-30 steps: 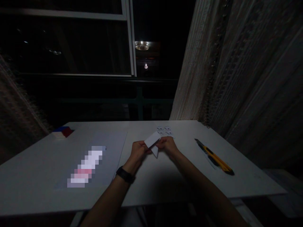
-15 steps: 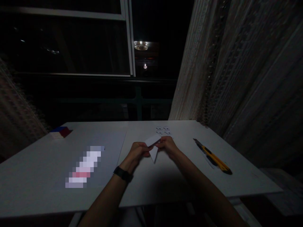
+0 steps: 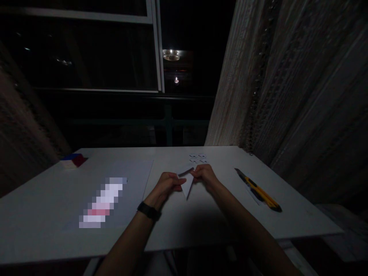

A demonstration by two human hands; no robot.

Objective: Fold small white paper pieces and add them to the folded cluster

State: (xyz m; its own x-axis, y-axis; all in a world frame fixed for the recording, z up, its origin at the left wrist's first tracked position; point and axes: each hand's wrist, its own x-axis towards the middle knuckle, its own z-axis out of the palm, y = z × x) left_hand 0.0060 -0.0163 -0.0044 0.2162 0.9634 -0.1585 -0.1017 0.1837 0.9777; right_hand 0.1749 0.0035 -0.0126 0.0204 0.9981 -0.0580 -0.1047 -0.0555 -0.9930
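A folded piece of white paper [image 3: 187, 187] is held between my two hands, its pointed end directed down toward me. My left hand [image 3: 169, 181], with a dark watch on the wrist, pinches the paper's left side, thumb lying across the front. On the other side my right hand [image 3: 204, 173] grips the upper right edge between thumb and fingers. A dark gap or shadow shows along the paper's upper fold. Just beyond the hands, several small paper pieces with dark marks [image 3: 197, 156] lie on the white table [image 3: 224, 234].
A yellow and black utility knife [image 3: 260, 193] lies at the right, blade end pointing away. On the left is a large white sheet [image 3: 138, 172] with a blurred-out patch. A blue, red and white block [image 3: 73, 161] sits at the far left. Curtains [image 3: 230, 88] hang beside the dark window.
The upper part of the paper has tipped back, and the fold's dark gap now shows more. My left thumb has slid right across the paper's front.
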